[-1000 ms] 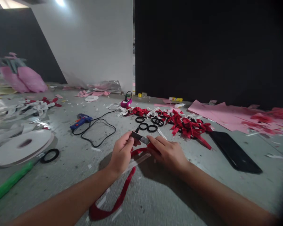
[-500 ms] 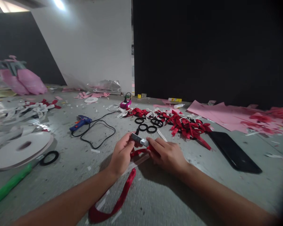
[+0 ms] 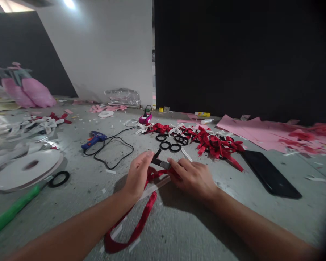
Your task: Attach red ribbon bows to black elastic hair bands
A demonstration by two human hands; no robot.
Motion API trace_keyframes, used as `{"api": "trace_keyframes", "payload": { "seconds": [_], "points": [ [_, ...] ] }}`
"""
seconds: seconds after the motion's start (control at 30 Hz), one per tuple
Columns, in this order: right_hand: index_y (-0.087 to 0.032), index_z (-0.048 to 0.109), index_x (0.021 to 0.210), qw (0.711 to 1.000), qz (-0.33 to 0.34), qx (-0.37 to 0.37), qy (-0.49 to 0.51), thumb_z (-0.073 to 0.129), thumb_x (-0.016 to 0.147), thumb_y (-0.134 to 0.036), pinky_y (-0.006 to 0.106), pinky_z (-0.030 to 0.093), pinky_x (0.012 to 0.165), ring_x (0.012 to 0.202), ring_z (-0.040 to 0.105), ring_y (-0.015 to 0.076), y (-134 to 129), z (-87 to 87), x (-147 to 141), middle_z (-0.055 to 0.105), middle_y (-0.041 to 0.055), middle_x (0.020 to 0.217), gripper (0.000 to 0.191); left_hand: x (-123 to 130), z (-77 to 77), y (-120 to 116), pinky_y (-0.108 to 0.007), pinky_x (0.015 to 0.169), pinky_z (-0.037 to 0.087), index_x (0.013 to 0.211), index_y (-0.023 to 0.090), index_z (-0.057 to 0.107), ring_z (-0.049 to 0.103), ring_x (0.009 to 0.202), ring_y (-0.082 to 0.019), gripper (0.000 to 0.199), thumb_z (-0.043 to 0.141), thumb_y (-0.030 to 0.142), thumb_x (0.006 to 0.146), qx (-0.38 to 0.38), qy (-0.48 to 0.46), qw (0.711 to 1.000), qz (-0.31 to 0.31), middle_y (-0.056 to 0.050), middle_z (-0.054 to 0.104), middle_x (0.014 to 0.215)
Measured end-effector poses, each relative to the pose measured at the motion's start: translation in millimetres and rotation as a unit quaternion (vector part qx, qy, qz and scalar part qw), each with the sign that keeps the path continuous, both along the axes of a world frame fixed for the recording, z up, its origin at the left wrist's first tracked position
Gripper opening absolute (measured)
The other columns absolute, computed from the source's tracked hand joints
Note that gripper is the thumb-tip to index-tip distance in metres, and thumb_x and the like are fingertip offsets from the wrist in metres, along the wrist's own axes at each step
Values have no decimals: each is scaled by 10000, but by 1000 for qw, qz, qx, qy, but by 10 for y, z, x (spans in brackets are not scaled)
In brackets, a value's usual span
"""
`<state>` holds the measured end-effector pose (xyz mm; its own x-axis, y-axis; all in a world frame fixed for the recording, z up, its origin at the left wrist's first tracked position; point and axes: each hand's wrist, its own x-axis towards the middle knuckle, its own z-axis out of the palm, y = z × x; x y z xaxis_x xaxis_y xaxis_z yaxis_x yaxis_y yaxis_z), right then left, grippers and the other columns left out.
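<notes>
Between my hands is a small dark flat piece (image 3: 158,162) with a grey end; its exact kind is unclear. My left hand (image 3: 137,175) is closed at its left end, with the thumb on top and the other fingers mostly hidden. My right hand (image 3: 192,177) pinches red ribbon (image 3: 145,214) beside the grey end. The ribbon runs under my left hand and loops on the grey surface towards me. A pale translucent strip (image 3: 154,188) lies beneath the hands. Just beyond them are several black rings (image 3: 175,148) and a pile of red ribbon bows (image 3: 209,139).
A blue glue gun (image 3: 95,140) with a looping black cord lies left of centre. On the left are a white ribbon spool (image 3: 43,166), a green-handled tool (image 3: 15,214) and a black ring (image 3: 59,179). At right lie a black phone (image 3: 270,174) and pink sheets (image 3: 258,134).
The piece between my hands has turned, so its shiny end now looks darker. My left hand has tilted more upright, and more red ribbon shows between the hands.
</notes>
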<state>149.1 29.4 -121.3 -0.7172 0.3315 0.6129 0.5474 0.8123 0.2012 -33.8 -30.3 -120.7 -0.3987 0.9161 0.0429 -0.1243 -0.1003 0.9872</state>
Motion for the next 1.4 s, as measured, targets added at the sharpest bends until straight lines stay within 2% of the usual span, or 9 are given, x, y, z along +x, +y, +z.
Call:
{"api": "trace_keyframes", "payload": {
  "seconds": [0.1, 0.2, 0.33, 0.63, 0.9, 1.13, 1.27, 1.4],
  "points": [
    [-188, 622, 1220, 1000, -2, 7, -15, 491, 952, -341, 301, 343, 518, 545, 551, 125, -19, 13, 5, 656, 17, 769, 335, 18, 35, 3, -224, 498, 399, 780, 176, 625, 510, 533, -108, 324, 659, 498, 790, -17, 52, 998, 21, 19, 572, 631],
    [-179, 625, 1216, 1000, -8, 9, -17, 493, 952, -348, 301, 347, 528, 541, 546, 121, -15, 32, 17, 659, 25, 777, 340, 27, 46, 4, -220, 527, 423, 893, 182, 666, 545, 577, -108, 276, 695, 431, 777, -19, 58, 998, 17, 3, 625, 715],
    [-170, 640, 1197, 1000, -8, 23, -4, 498, 945, -322, 308, 356, 535, 549, 555, 130, 3, 39, 27, 664, 34, 770, 326, 23, 44, 7, -211, 542, 420, 929, 174, 686, 532, 586, -99, 269, 701, 397, 780, -10, 62, 998, 10, -1, 625, 707],
    [-196, 608, 1251, 999, -20, 39, 5, 527, 953, -366, 308, 355, 545, 579, 557, 137, 26, 8, 77, 666, 45, 805, 353, 24, 66, -4, -226, 561, 439, 906, 173, 693, 546, 583, -103, 233, 691, 367, 776, -5, -12, 999, -29, -29, 682, 773],
    [-204, 631, 1224, 999, -24, 26, 12, 533, 950, -386, 305, 361, 539, 561, 550, 135, 27, 19, 64, 662, 37, 794, 343, 26, 84, -2, -226, 584, 429, 844, 162, 696, 552, 620, -112, 186, 697, 331, 768, 5, 15, 1000, -24, -39, 680, 768],
    [-212, 640, 1211, 999, -27, 11, 29, 545, 932, -376, 297, 343, 517, 555, 543, 130, 34, -22, 50, 657, 43, 777, 337, -4, 71, -14, -231, 520, 378, 845, 175, 706, 499, 551, -114, 155, 660, 305, 772, 8, 29, 999, -45, -19, 624, 666],
    [-205, 648, 1193, 999, -26, 12, 25, 540, 934, -370, 303, 349, 524, 546, 546, 130, 29, -29, 47, 664, 35, 776, 325, -38, 8, -2, -246, 556, 435, 814, 174, 698, 571, 623, -142, 195, 610, 349, 817, 17, -1, 999, -52, -49, 669, 778],
    [-200, 640, 1204, 1000, -14, 24, 10, 525, 939, -363, 313, 356, 545, 546, 543, 130, 24, -21, 47, 660, 22, 776, 332, -26, 2, 1, -250, 521, 441, 686, 174, 636, 543, 540, -126, 337, 601, 472, 838, 3, -17, 999, -27, -22, 608, 638]
  ]
}}
